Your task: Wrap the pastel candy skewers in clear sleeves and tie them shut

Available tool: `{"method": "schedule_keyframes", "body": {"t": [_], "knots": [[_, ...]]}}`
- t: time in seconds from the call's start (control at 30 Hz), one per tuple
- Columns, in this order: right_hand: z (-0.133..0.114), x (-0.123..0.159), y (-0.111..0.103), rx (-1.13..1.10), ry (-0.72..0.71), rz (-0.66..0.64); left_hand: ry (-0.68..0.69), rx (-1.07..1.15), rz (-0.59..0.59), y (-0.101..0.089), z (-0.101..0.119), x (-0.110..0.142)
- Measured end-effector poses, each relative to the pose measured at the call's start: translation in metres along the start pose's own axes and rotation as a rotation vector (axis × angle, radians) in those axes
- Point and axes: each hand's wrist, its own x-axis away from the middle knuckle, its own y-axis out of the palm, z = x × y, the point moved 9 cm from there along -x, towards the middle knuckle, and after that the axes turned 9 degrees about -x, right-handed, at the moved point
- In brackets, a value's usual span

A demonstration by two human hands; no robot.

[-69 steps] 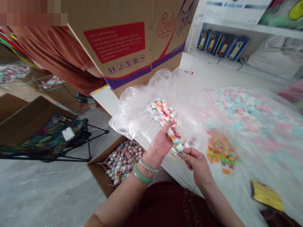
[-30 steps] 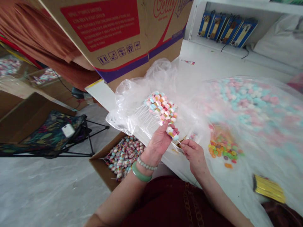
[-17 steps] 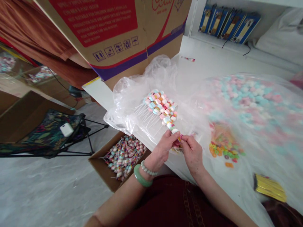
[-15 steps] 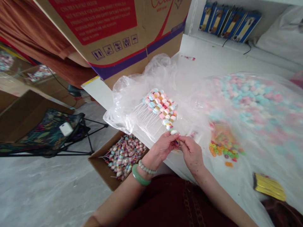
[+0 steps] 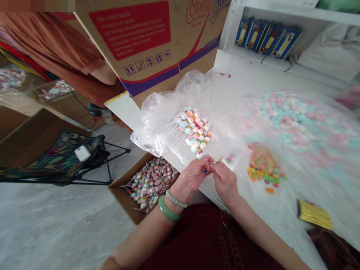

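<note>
My left hand [image 5: 194,174], with a green bangle and a bead bracelet at the wrist, is closed around the lower end of a wrapped marshmallow skewer [image 5: 195,146]. Its pastel pieces point up and away from me. Right against it, my right hand [image 5: 225,180] pinches a thin gold strip [image 5: 219,160] at the bottom of the wrapper. The fingers partly hide that end. Just beyond lies a bunch of marshmallow skewers [image 5: 194,122] on a clear plastic bag [image 5: 153,108], white sticks toward the left.
Below the table's left edge stands a carton [image 5: 123,200] of wrapped skewers. Ring gummies [image 5: 266,174] and a large bag of marshmallows [image 5: 295,116] lie right, near a gold packet [image 5: 315,213]. A tall cardboard box [image 5: 152,75] stands behind; another person's arm [image 5: 104,73] is beside it.
The view has shifted slightly. The held skewer tilts a little more to the left, and my right hand has turned, with the gold strip now showing above its fingers.
</note>
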Motion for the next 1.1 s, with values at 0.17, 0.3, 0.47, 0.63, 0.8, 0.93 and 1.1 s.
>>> {"method": "schedule_keyframes", "body": {"t": [0.17, 0.3, 0.47, 0.63, 0.8, 0.93, 1.1], "knots": [[-0.034, 0.008, 0.013, 0.388, -0.100, -0.006, -0.018, 0.020, 0.104, -0.013, -0.006, 0.005], [-0.019, 0.006, 0.016, 0.307, 0.136, -0.007, 0.024, -0.040, 0.095, -0.015, -0.011, 0.018], [0.032, 0.026, 0.043, -0.583, 0.697, -0.173, 0.123, -0.105, -0.093, -0.012, -0.001, 0.041], [0.040, 0.046, 0.046, -0.752, 0.803, -0.258, 0.196, -0.309, -0.249, -0.020, 0.020, 0.061], [0.005, 0.029, -0.001, -0.190, 0.330, 0.049, 0.087, -0.211, -0.015, -0.051, 0.009, 0.047], [-0.055, 0.025, 0.020, 0.383, -0.188, -0.037, -0.082, 0.119, -0.007, -0.033, -0.019, 0.033], [-0.036, 0.013, 0.020, 0.399, -0.079, 0.033, -0.190, 0.233, -0.088, 0.002, -0.035, 0.026]]}}
